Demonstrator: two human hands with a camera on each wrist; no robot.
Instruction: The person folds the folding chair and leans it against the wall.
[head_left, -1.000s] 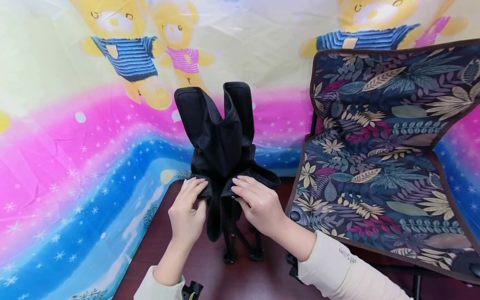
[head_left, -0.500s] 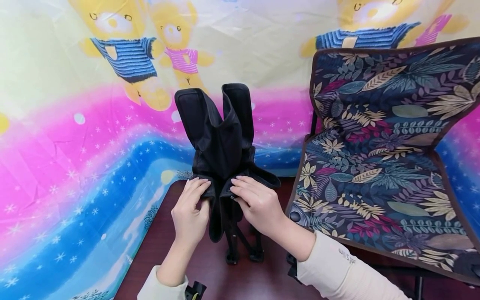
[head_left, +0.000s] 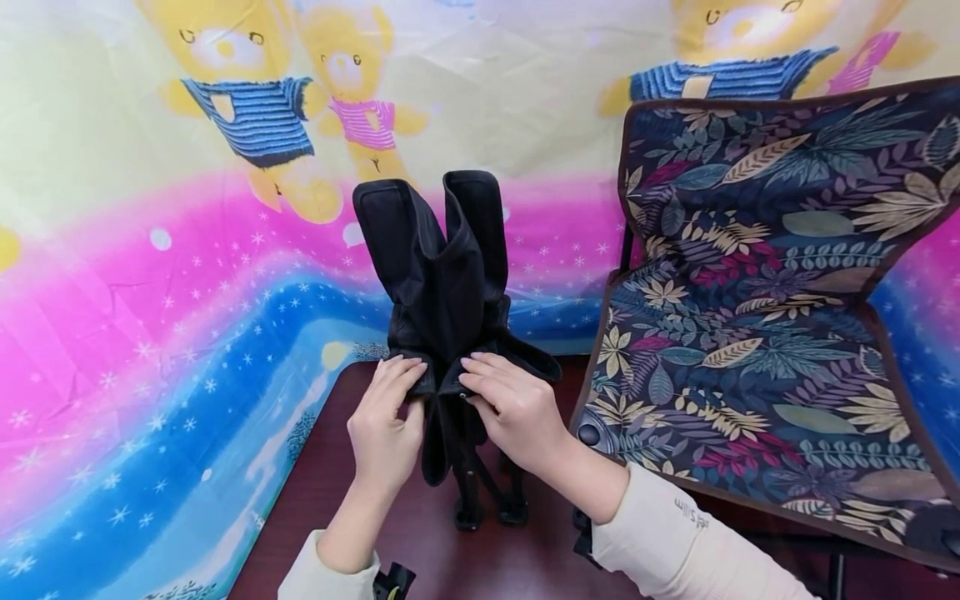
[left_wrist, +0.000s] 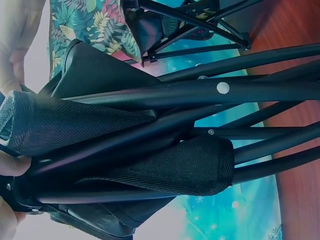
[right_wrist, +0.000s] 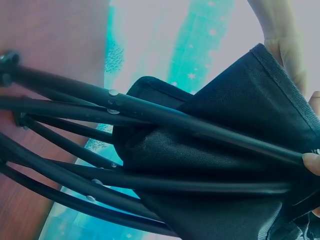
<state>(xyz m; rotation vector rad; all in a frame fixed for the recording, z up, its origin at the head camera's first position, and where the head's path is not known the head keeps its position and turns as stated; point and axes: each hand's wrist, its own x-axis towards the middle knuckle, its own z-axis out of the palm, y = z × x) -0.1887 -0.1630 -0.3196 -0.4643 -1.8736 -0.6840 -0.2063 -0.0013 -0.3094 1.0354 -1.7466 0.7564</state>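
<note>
A black folding chair [head_left: 450,287], partly folded, stands on the dark red table in the head view. Its two back corners point up and its fabric sags in a deep crease between them. My left hand [head_left: 386,429] pinches the near left corner of the seat, thumb below and fingers on top. At the near right corner my right hand [head_left: 521,412] does the same, close beside it. Black leg tubes [left_wrist: 220,90] with rivets cross below the fabric in the left wrist view. The right wrist view shows more tubes [right_wrist: 165,117] running up to my right thumb [right_wrist: 311,162].
To the right stands an unfolded chair [head_left: 750,367] with leaf-patterned fabric. Behind hangs a printed backdrop [head_left: 172,333] with bears and snowflakes. The glossy table top [head_left: 525,558] shows in front of the black chair's feet [head_left: 467,518].
My left hand has moved slightly right, bringing the left seat corner nearer the right one. The near left foot has shifted a little right, while my right hand stays almost in place.
</note>
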